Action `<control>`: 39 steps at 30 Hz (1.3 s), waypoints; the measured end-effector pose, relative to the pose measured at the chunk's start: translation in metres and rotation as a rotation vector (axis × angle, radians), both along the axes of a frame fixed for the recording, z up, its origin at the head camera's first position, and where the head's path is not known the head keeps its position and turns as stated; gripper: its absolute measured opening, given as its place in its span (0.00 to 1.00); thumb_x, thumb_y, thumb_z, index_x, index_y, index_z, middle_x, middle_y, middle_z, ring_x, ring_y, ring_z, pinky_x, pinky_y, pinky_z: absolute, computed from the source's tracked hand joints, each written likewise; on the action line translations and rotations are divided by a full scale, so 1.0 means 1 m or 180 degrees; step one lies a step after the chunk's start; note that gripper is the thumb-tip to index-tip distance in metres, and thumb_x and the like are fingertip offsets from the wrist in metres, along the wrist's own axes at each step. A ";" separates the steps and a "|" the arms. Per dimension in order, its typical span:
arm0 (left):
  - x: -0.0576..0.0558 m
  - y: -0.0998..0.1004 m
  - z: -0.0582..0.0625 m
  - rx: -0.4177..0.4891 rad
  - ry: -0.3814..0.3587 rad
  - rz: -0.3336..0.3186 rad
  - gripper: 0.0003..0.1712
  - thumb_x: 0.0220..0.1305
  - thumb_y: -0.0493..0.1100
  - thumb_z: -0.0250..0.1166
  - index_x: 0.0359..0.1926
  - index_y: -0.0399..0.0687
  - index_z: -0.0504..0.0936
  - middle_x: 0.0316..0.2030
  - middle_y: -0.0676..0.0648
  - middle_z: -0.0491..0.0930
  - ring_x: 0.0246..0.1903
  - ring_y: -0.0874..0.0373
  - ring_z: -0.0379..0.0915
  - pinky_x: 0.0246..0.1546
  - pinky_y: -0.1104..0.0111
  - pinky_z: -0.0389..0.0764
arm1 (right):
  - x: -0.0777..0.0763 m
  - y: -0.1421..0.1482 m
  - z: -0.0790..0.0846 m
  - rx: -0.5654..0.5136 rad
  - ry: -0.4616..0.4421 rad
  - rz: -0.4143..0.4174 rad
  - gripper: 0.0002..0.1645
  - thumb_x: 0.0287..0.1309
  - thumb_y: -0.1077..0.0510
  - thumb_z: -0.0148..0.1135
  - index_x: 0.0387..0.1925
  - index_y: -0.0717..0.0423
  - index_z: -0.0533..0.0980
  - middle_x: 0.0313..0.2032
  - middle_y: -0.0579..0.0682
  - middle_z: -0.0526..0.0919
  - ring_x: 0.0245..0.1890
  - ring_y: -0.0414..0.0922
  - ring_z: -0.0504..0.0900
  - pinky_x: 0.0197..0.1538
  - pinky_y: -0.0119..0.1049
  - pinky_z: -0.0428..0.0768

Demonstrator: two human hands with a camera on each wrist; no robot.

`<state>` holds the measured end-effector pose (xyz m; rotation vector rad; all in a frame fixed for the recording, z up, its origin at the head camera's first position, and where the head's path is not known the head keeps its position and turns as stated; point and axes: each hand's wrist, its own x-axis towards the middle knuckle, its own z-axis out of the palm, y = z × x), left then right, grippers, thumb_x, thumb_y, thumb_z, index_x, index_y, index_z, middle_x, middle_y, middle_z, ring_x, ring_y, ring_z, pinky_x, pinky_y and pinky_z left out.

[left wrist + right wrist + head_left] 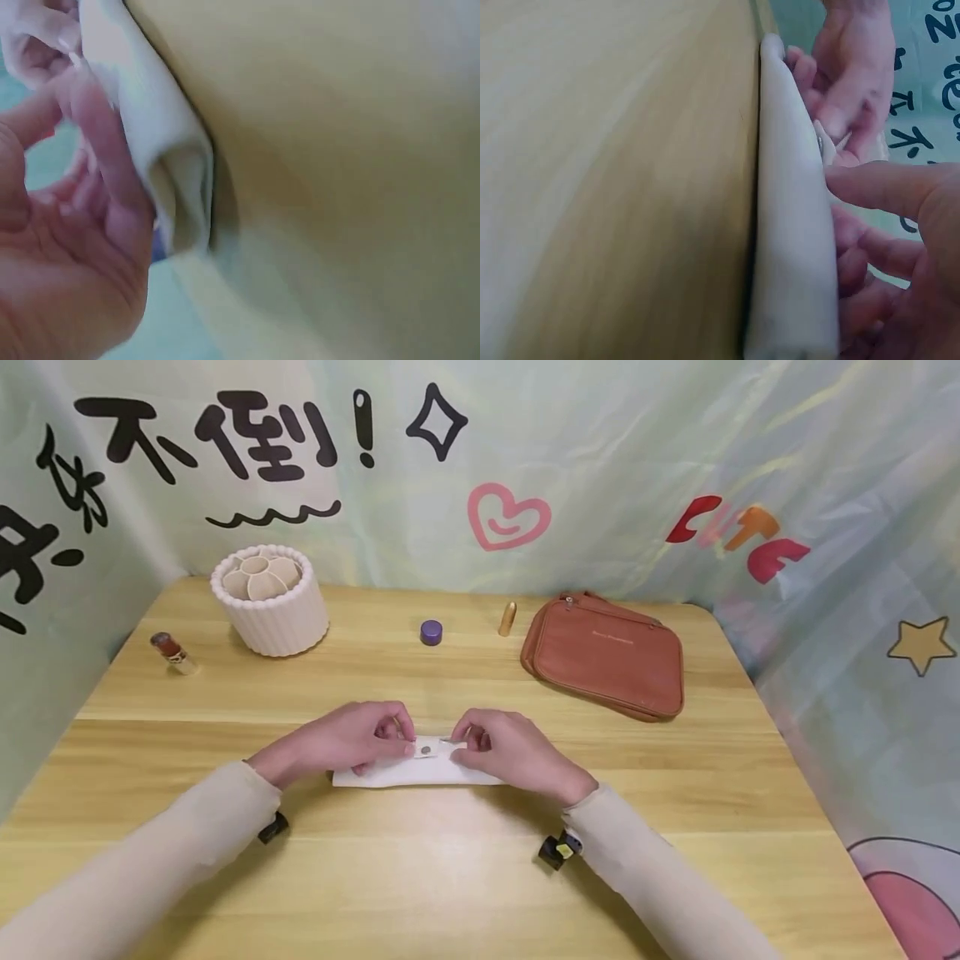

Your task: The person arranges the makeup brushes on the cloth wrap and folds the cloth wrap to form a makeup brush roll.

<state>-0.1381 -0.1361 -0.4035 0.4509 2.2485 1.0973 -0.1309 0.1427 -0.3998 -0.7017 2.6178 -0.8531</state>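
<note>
A white rolled-up pouch [397,775] lies on the wooden table between both hands, its long side running left to right. On its upper side sits a short tab with a round metal snap [426,750]. My left hand [348,739] pinches the tab's left side between thumb and index finger. With thumb and bent fingers, my right hand [517,750] grips the pouch just right of the snap. In the left wrist view, the open end of the pouch [161,120] shows its folded layers. The right wrist view shows the roll [791,225] lengthwise, fingers along its far side.
Behind the hands stand a white ribbed round container [281,622], a small purple cap [431,632] and a gold bullet-shaped tube [507,619]. A reddish-brown zip bag [611,656] lies at the back right, a lip-gloss-like tube [173,653] at the left. A printed curtain [600,460] encloses the table.
</note>
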 end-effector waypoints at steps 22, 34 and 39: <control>0.030 -0.035 -0.003 -0.0827 0.2000 -0.0520 0.30 0.68 0.60 0.76 0.66 0.55 0.86 0.57 0.51 0.82 0.54 0.54 0.71 0.55 0.56 0.74 | -0.002 0.048 0.002 0.0063 0.0094 0.0829 0.35 0.71 0.52 0.74 0.76 0.48 0.76 0.68 0.49 0.80 0.65 0.48 0.77 0.67 0.48 0.79; 0.029 -0.030 -0.009 -0.0818 0.3301 -0.0833 0.07 0.67 0.43 0.78 0.43 0.60 0.90 0.39 0.60 0.83 0.42 0.60 0.75 0.47 0.61 0.71 | -0.001 0.046 -0.003 -0.0225 0.0299 0.0787 0.19 0.72 0.58 0.72 0.62 0.52 0.88 0.48 0.44 0.83 0.43 0.38 0.78 0.46 0.31 0.81; 0.026 -0.028 -0.009 -0.1043 0.3602 -0.0822 0.12 0.68 0.41 0.78 0.51 0.56 0.90 0.41 0.56 0.84 0.43 0.56 0.78 0.44 0.62 0.71 | -0.001 0.042 -0.004 -0.0178 0.0492 0.0670 0.12 0.73 0.59 0.71 0.55 0.51 0.88 0.49 0.44 0.83 0.42 0.39 0.79 0.47 0.34 0.82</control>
